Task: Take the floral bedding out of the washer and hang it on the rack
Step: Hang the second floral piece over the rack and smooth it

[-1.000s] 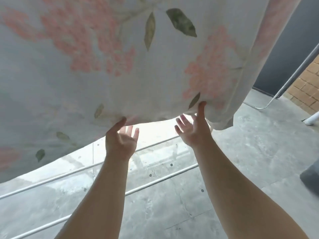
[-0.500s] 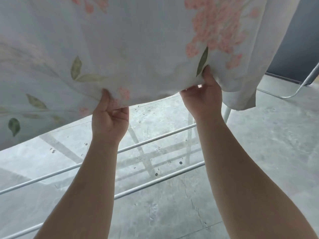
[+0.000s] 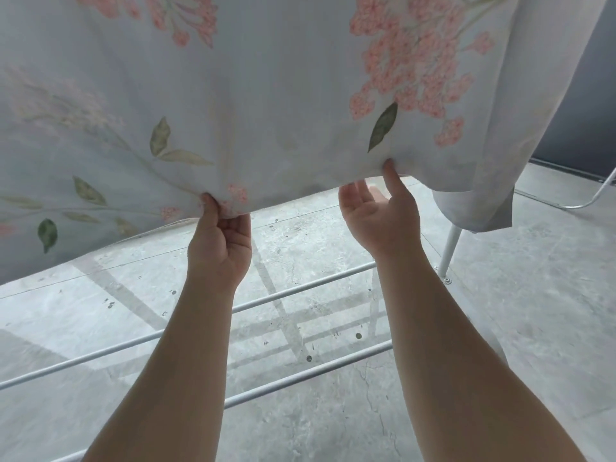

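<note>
Both hands [image 3: 218, 243] [image 3: 378, 218] touch floral bedding [image 3: 286, 105] above

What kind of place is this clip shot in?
Probably a bare laundry-drying area, perhaps a balcony or utility space: floral bedding hanging up, white metal rack rails below it, and a stained concrete floor.

Floral bedding [image 3: 283, 95] hangs across the upper scene, its hem low at the left and rising to the right. The left hand [image 3: 220, 248] pinches the hem between thumb and curled fingers. The right hand [image 3: 376, 221] lies palm-up with loose fingers, its thumb tip touching the hem. White rack rails [image 3: 300, 290] cross beneath both forearms, over the concrete floor [image 3: 533, 328].
</note>
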Available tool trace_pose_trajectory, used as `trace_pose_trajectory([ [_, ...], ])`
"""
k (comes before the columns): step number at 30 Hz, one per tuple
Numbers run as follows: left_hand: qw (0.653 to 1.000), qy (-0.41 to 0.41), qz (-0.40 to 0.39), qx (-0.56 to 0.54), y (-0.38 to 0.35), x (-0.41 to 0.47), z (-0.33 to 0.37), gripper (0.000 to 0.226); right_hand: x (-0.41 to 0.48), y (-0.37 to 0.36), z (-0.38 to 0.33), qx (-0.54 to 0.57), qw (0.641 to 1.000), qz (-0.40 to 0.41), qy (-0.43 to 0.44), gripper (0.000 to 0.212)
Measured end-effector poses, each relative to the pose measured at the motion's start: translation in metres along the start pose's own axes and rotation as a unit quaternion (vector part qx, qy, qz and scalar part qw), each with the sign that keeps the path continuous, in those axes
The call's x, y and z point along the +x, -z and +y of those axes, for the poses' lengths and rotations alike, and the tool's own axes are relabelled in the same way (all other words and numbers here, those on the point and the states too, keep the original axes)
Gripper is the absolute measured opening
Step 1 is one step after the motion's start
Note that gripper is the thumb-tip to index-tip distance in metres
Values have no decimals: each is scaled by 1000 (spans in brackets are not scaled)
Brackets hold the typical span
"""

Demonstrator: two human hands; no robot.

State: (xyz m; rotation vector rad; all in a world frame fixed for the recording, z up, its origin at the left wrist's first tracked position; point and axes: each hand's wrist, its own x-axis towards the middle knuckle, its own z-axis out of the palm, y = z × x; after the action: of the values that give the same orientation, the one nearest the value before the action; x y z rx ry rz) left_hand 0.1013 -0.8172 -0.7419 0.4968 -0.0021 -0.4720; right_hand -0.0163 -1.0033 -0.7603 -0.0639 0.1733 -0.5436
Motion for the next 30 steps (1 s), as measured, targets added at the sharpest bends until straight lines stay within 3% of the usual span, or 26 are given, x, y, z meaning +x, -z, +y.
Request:
trace_pose_trajectory([
  [3, 1000, 3, 5, -6, -2, 3, -2, 21, 0, -5, 15, -132, 982, -72, -115, 99],
  [6, 996, 46, -80, -15, -4, 0, -3, 34, -1, -15, 27, -146, 971, -122, -141, 78],
  [10, 979, 69, -181, 58, -6, -13, -16, 46, 4, -20, 40, -182, 971, -84, -127, 66],
  [13, 984, 62, -128, 108, -11, -18, -24, 41, 5, -21, 48, -178, 976, -64, -104, 53],
  [16, 990, 72, -89, 85, -13, -15, -21, 25, 3, -22, 43, -70, 993, -85, -42, 37],
  [20, 996, 48, -32, 62, -12, -5, -14, 13, 9, -18, 21, 20, 992, -108, 58, 47],
  [24, 997, 34, 4, 75, -15, 1, -11, 11, 5, -17, 7, 1, 990, -83, 111, 56],
  [30, 998, 34, 22, 55, -15, 2, -16, 14, -5, -2, 14, -63, 992, -87, 68, 56],
])
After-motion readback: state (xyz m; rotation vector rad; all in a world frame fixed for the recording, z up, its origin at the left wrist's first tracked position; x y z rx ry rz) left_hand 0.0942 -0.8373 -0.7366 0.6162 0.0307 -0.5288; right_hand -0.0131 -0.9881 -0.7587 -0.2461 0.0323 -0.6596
